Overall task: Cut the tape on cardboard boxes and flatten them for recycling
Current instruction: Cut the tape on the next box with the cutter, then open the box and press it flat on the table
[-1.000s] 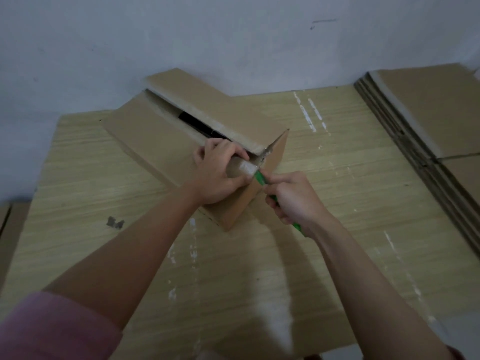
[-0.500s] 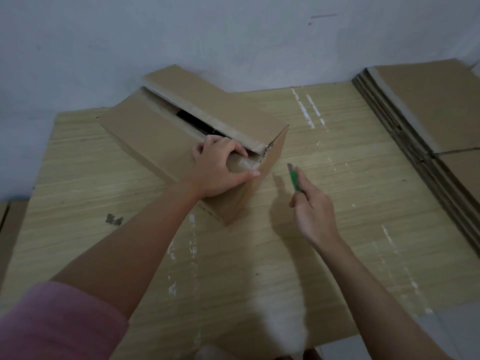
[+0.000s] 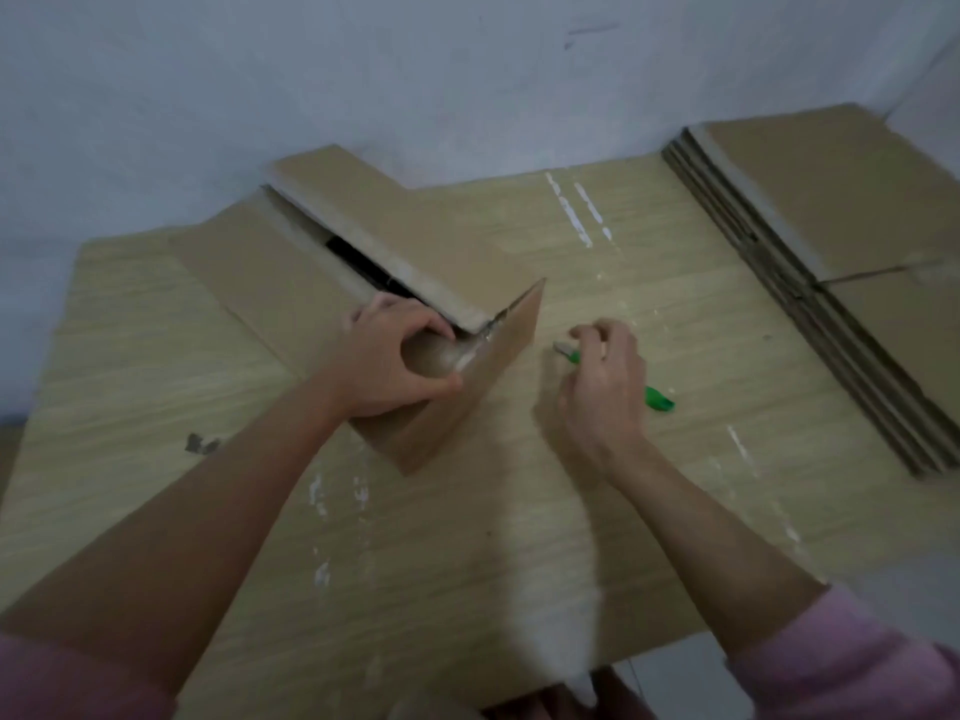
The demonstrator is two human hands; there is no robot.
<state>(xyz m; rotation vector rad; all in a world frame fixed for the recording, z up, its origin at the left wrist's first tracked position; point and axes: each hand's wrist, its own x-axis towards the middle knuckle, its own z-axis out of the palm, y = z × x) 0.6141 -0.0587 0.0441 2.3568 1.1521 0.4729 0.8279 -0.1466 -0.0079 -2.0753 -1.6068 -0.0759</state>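
A long brown cardboard box lies slanted on the wooden table, and its top seam gapes open along a dark slit. My left hand grips the box's near end, fingers curled over the flap edge where shiny tape still clings. To the right of the box, my right hand is low over the table with its fingers curled round a green box cutter. The cutter's tip points toward the box, a short gap away from it. The green tail sticks out behind my palm.
A stack of flattened cardboard boxes fills the table's far right corner by the wall. A small dark scrap lies on the table at the left. White scuff marks streak the tabletop. The table's near edge runs close to my body.
My right hand pulled the cutter away from the box's near corner, moved right and sank toward the table. My left hand stayed on the box end.
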